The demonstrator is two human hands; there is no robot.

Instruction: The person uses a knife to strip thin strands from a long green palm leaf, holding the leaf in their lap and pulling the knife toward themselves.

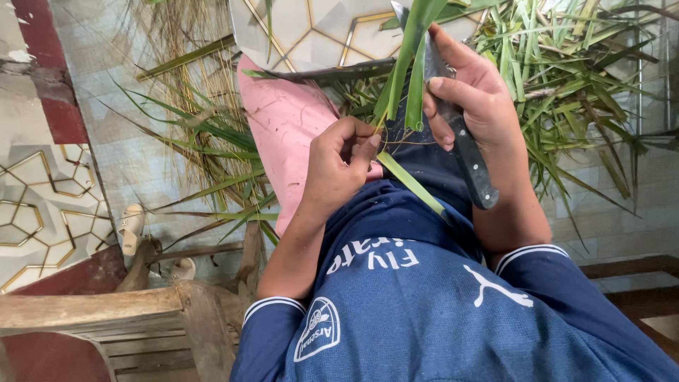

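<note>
Nearest the camera, blue jersey fabric point(424, 311) with white-trimmed cuffs fills the lower frame; both forearms extend forward from it, bent at the elbows, over the lap. Left hand point(338, 168): wrist flexed, knuckles upward, fingers curled inward; thumb and forefinger are pressed together on the base of a long green leaf point(404, 67), where a narrow strip point(414, 185) of it trails down toward the lap. Right hand point(470, 95): positioned just beyond and beside the left, palm turned toward the leaf; fingers are wrapped tight around a knife point(463, 141), gripping it at the junction of blade and handle; the dark riveted handle projects down along the wrist; the grey blade runs upward, lying against the leaf; the forefinger rests across the flat of the blade. The leaf stands near upright between the two hands, rising past the top edge of the frame. Below the hands lies a pink cloth point(283, 134) over the left knee. At lower left stands a worn wooden chair point(141, 311), with pale sandals point(131, 228) on the tiled floor point(120, 92) beyond it. Farthest out, a heap of cut green leaves point(573, 78) spreads across the floor, with dry yellow stalks point(184, 78) at the left.
</note>
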